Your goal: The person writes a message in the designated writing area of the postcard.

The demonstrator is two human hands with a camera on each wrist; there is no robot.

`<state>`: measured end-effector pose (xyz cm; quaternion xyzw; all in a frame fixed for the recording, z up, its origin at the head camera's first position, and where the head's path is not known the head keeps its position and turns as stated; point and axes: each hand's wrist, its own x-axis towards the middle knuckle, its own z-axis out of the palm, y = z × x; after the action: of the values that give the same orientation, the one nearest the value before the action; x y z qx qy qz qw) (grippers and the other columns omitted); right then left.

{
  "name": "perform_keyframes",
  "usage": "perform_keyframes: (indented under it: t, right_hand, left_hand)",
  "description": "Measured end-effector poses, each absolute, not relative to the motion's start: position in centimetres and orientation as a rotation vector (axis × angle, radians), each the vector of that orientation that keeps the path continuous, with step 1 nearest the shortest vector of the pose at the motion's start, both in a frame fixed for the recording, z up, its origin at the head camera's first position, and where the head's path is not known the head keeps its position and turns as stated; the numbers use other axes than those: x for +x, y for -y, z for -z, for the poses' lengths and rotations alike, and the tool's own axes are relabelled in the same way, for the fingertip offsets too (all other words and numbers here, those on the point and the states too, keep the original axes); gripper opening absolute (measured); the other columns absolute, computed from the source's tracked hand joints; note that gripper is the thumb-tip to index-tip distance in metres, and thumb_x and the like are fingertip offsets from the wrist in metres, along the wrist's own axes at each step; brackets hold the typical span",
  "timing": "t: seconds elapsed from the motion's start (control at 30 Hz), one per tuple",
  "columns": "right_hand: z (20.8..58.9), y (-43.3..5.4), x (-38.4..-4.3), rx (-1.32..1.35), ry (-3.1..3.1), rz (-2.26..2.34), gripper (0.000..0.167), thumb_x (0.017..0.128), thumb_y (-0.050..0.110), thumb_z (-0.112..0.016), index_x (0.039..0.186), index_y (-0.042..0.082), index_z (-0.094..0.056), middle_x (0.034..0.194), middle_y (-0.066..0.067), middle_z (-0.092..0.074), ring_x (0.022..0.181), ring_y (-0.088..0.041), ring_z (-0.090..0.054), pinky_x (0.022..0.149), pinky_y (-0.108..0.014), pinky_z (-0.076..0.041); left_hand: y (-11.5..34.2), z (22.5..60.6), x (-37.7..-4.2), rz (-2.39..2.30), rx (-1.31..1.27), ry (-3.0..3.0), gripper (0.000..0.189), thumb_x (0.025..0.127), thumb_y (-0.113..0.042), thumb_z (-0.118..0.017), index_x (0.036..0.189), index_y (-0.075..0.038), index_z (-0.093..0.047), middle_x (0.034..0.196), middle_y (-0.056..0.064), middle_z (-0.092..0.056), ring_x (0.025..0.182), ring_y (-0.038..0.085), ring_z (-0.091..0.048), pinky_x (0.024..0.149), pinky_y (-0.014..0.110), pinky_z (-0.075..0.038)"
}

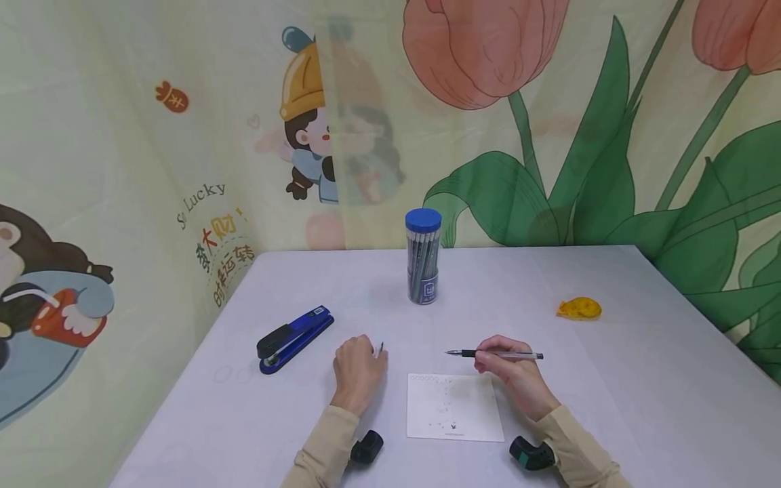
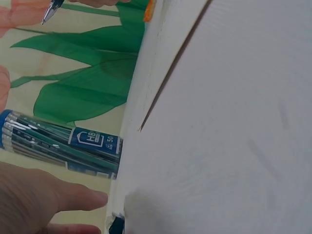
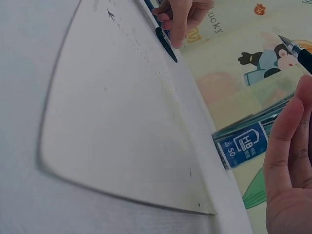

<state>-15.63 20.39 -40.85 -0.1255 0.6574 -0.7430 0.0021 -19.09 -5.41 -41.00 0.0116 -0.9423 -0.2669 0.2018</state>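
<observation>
In the head view, my right hand (image 1: 515, 376) holds an uncapped black-gripped pen (image 1: 503, 354), its tip pointing left above the top edge of a white note sheet (image 1: 470, 410). The pen (image 3: 292, 48) also shows in the right wrist view, by my right fingers. Left of the sheet, my left hand (image 1: 358, 373) pinches a small dark pen cap (image 1: 381, 348), mostly hidden by the hand. In the left wrist view, part of my left hand (image 2: 44, 200) shows at the lower left. The sheet lies flat with small printed marks.
A blue and black stapler (image 1: 295, 339) lies left of my left hand. Towards the back stands a blue-lidded tub of pencils (image 1: 423, 257). A yellow rounded object (image 1: 579, 308), perhaps correction tape, lies at the right. Printed cloth (image 1: 378, 135) hangs behind the white table (image 1: 201, 407).
</observation>
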Motion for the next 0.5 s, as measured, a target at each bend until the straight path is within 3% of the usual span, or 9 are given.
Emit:
perform_keyframes:
  t: [0.13,0.33,0.5]
  right_hand:
    - [40.8,-20.4,-15.6,-0.389,-2.066,2.328,0.014,0.093,0.005,-0.059,0.091,0.016,-0.067,0.084,-0.001,-0.068,0.076,-0.012,-0.063,0.078,-0.024,-0.052]
    - [40.8,-20.5,-15.6,-0.384,-2.077,2.334,0.014,0.093,0.005,-0.058,0.091,0.015,-0.067,0.084,-0.001,-0.068,0.076,-0.013,-0.063,0.078,-0.023,-0.052]
    - [40.7,-20.5,-15.6,-0.375,-2.079,2.340,0.014,0.093,0.004,-0.058,0.091,0.015,-0.067,0.084,-0.001,-0.069,0.076,-0.014,-0.063,0.078,-0.024,-0.051]
  left_hand:
    - [5.2,40.6,-18.8,0.704,-0.054,2.645,0.021,0.072,-0.011,-0.082,0.065,0.000,-0.066,0.062,0.011,-0.063,0.053,0.018,-0.053,0.050,0.028,-0.043]
    - [4.8,40.2,-18.1,0.708,-0.301,2.735,0.017,0.075,-0.015,-0.080,0.071,-0.005,-0.067,0.059,0.000,-0.053,0.055,0.012,-0.044,0.054,0.024,-0.038]
    - [4.6,39.8,-17.5,0.772,-0.487,2.813,0.014,0.078,-0.016,-0.078,0.079,-0.004,-0.070,0.063,-0.002,-0.051,0.060,0.011,-0.045,0.057,0.023,-0.037]
